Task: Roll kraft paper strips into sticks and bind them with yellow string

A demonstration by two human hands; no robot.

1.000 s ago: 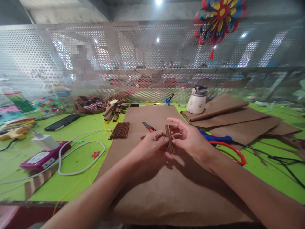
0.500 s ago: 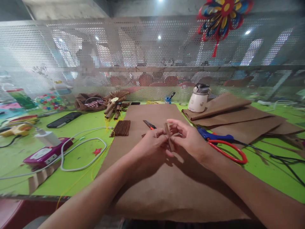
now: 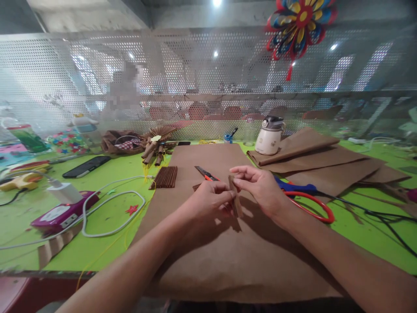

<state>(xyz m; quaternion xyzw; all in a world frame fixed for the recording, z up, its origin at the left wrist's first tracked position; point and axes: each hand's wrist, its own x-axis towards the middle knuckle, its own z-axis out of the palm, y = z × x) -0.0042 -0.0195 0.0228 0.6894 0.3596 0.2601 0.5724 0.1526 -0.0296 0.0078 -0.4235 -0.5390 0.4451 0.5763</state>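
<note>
Work seemed to me partly done: one accordion-pleated paper piece (image 3: pixel 165 177) lay with its folds made at the left edge of the brown paper sheet (image 3: pixel 208 256), while the folded paper strip (image 3: pixel 238 208), held above this sheet, perhaps needed more creasing. From my distant post I saw the left hand (image 3: pixel 211 198) pinching its lower part and the right hand (image 3: pixel 260 184) its upper end, fingers narrow. Its long axis ran away from the wearer, the far end leaning slightly left.

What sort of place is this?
Probably a craft workshop: the left hand and right hand hold a small folded brown piece, large brown sheets lie on the green table, and a colourful flower ornament hangs beyond.
</note>
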